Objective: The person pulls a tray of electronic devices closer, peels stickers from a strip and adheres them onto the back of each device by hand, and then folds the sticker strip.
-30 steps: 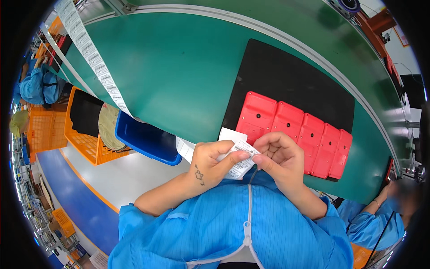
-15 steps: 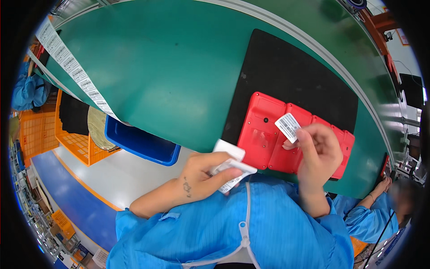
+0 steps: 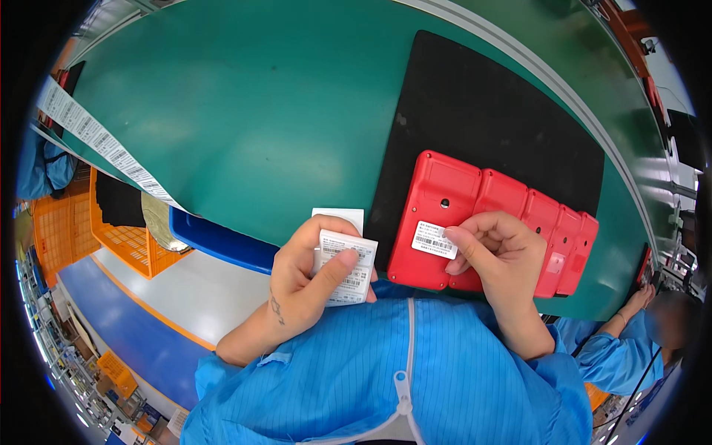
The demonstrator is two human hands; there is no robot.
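White label (image 3: 429,239) sits at the tips of the right hand (image 3: 486,248), its right end pinched between thumb and forefinger, the rest reaching out leftward over the leftmost of the red cases (image 3: 441,185). Whether it lies flat against that case or just above it, I cannot tell. The left hand (image 3: 311,271) presses its thumb onto a folded stack of labels (image 3: 343,271), printed side up, left of the cases.

Half a second ago the label was tilted up over the second case; now it is lower and further left, its print facing upward. The left hand has moved left, and its stack has turned from edge-on to flat.

The cases stand side by side in a row on a black mat (image 3: 493,104), which covers part of a green tabletop (image 3: 259,133). A printed label strip (image 3: 104,141) hangs over the table's left edge, near a blue bin (image 3: 222,243) and an orange crate (image 3: 122,241). At right, a co-worker's blue sleeve (image 3: 619,363) shows.
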